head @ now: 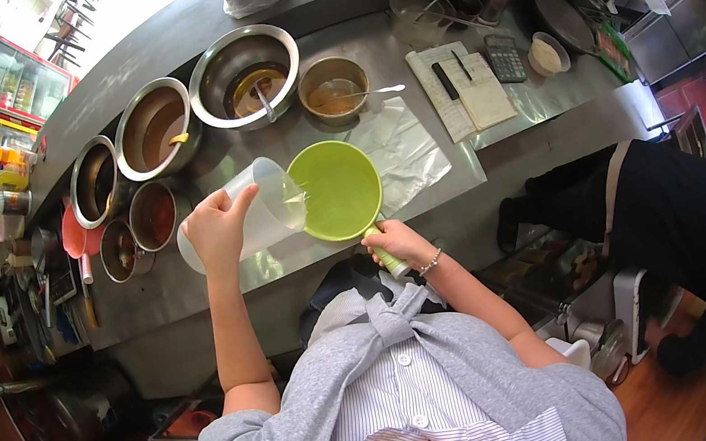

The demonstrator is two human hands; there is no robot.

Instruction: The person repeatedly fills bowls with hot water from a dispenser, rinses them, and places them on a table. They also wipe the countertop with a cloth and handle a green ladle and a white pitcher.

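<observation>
My left hand (216, 224) grips a translucent plastic container (266, 209), tilted on its side with its mouth towards the right. Clear liquid shows at its lip, which overlaps the left rim of a lime-green plastic dipper (345, 187). My right hand (394, 243) is closed around the dipper's pale green handle (389, 261). The dipper faces up over the steel counter's front part, beside a sheet of clear plastic film (407, 151). Whether it rests on the counter or is held above it I cannot tell.
Several steel bowls and pots stand behind, including a wide bowl (246, 75) of amber liquid and a small pot (333, 90) with a spoon. An open notebook (464, 91) and a calculator (505, 58) lie at right. A dark-clothed person (675, 220) bends over nearby.
</observation>
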